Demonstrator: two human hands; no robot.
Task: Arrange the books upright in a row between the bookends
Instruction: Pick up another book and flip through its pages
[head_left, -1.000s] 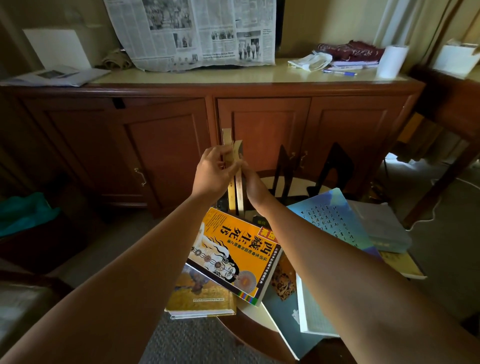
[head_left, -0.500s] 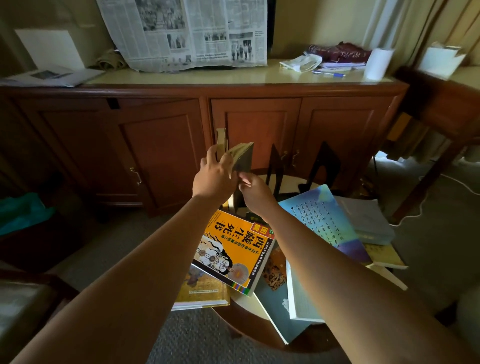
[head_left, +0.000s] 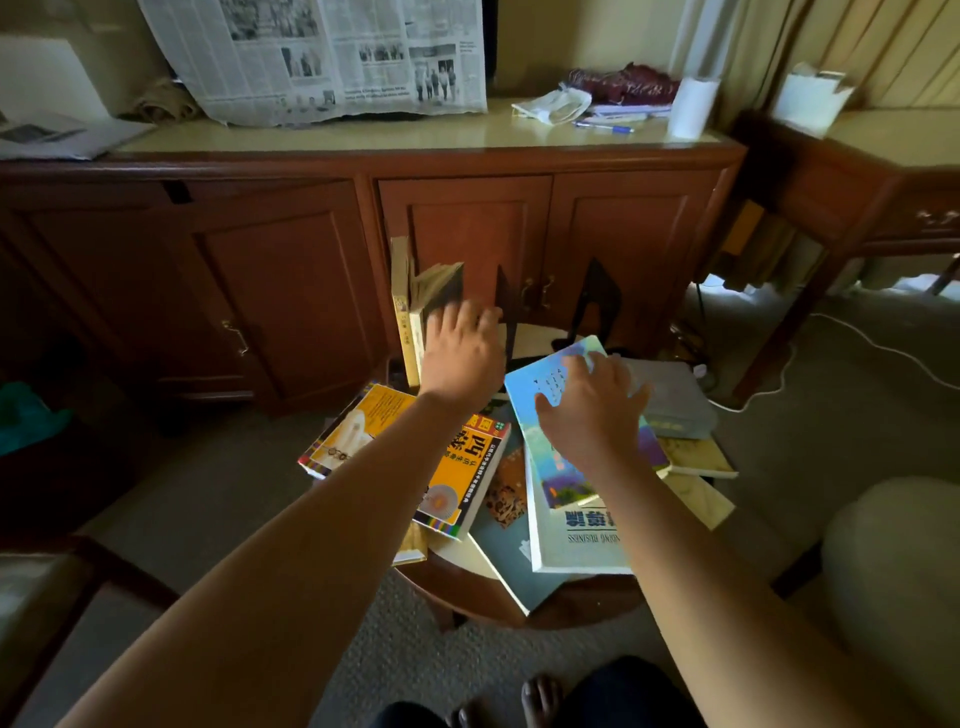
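Left hand (head_left: 460, 358) on two upright books (head_left: 408, 317), spines yellow and cream.

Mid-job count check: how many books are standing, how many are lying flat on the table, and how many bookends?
Upright books: 2
Flat books: at least 7 (the pile overlaps, so more may be hidden)
Bookends: 2
Total: at least 11

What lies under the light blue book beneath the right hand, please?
A white book lettered BUSINESS sticks out from under the light blue book; anything else is covered.
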